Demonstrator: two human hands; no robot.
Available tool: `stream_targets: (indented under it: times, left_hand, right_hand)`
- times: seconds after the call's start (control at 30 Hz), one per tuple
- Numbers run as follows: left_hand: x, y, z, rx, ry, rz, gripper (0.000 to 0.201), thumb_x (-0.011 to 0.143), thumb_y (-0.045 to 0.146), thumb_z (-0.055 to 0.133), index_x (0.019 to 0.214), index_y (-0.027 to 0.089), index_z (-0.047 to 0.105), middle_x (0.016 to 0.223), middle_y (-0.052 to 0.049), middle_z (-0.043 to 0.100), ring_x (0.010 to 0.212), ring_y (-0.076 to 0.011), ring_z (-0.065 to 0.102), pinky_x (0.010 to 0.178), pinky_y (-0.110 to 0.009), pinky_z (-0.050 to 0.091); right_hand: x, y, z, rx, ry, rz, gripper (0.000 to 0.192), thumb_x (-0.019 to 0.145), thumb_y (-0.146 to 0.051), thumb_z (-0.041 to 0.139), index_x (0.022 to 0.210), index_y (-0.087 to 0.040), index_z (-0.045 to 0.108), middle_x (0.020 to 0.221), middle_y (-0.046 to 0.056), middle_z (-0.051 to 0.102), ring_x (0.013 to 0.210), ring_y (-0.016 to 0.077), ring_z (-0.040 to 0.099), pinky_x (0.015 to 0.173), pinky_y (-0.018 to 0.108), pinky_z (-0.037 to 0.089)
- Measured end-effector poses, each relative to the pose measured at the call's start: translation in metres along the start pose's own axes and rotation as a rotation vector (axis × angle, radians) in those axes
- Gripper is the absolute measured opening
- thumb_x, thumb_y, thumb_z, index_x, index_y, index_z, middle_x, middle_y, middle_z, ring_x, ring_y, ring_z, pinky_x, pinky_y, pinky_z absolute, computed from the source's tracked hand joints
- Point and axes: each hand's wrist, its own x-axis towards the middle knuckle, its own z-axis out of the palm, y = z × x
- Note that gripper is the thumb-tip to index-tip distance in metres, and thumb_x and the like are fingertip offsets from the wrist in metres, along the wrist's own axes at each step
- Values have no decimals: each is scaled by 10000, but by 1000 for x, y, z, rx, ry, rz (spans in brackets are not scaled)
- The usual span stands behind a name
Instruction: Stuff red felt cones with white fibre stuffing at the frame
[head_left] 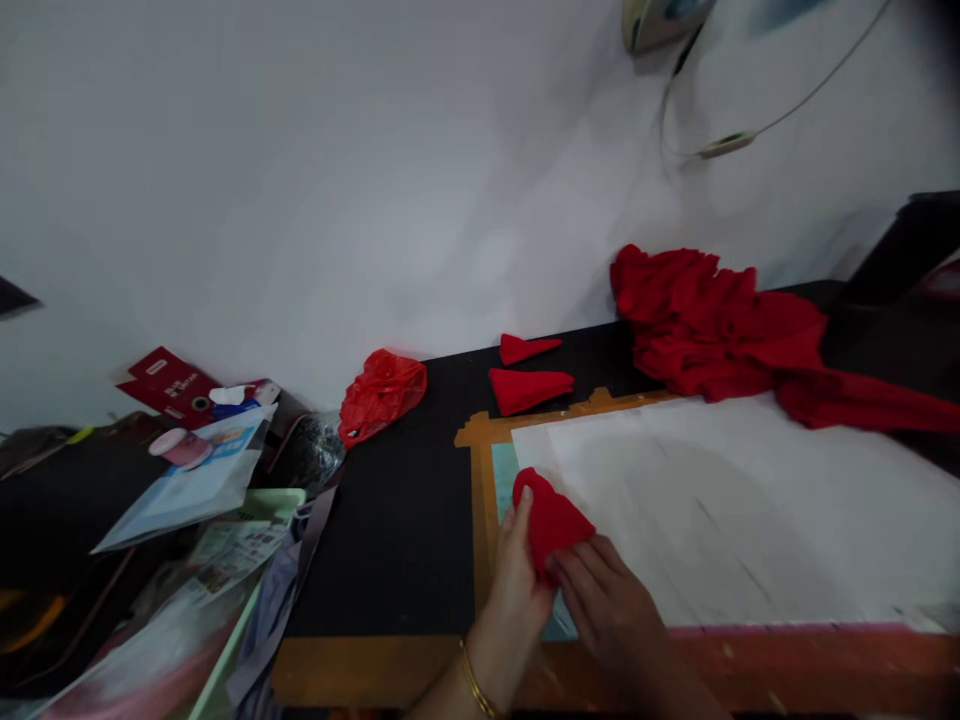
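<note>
Left hand (516,568) and right hand (611,595) both grip 1 red fabric piece (553,522); a slackened pinch could let it slip or crease.

Red on a black worktop (397,560)
A cloth heap (712,330), two small cloth pieces (529,390), a plastic bag (384,392) and a white sheet (712,500) lie there.
</note>
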Motion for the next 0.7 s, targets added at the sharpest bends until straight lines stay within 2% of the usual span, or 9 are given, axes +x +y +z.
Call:
stream_targets:
  times: [0.07,0.13,0.23,0.3,0.37,0.53,0.7]
  left_hand:
    - [-1,-1,0,15,4,1,363,752,338,766,1031,125,675,877,-84,742,683,-152,684,623,-231,542]
    - [-2,0,0,51,-40,14,366,763,338,756,1046,122,671,930,-100,746,736,-169,699,678,-248,555]
    - [-5,2,0,92,-152,11,435,763,314,756,1147,144,643,1056,-114,735,896,-219,709,829,-306,557]
    - [-7,4,-1,94,-208,-21,487,774,331,747,1208,151,620,1121,-122,719,993,-251,692,908,-344,538]
    - [-9,4,-1,90,-227,-53,506,789,369,729,1225,137,614,1153,-137,706,1042,-271,676,941,-362,527]
    - [-5,5,1,79,-112,-76,443,825,400,683,1180,139,642,1130,-133,713,985,-248,692,879,-332,551]
    - [10,16,2,50,25,-53,433,835,444,656,1122,119,652,1004,-128,735,828,-224,705,731,-310,570]
  right_hand:
    - [3,-1,3,-12,-44,21,288,876,-14,384,890,-163,630,717,49,627,686,198,556,687,359,514]
    - [3,-2,5,-22,-72,39,289,865,-16,394,862,-173,637,717,60,635,713,214,579,693,371,527]
    - [1,-1,8,-45,-84,25,309,878,-55,419,1048,-174,648,840,82,698,842,251,637,777,429,556]
    - [2,1,8,-43,-102,33,375,892,-102,422,1221,-165,592,993,109,717,942,275,649,804,450,565]
    - [5,3,7,-34,-104,34,434,894,-130,408,1310,-147,532,1098,136,702,999,294,649,800,455,570]
    - [10,6,-1,52,-48,10,443,879,-83,416,1310,-126,510,1058,148,705,957,279,658,772,440,574]
    - [-1,1,-2,218,63,224,370,896,-74,525,1234,-218,570,1035,93,686,948,203,662,801,338,570]
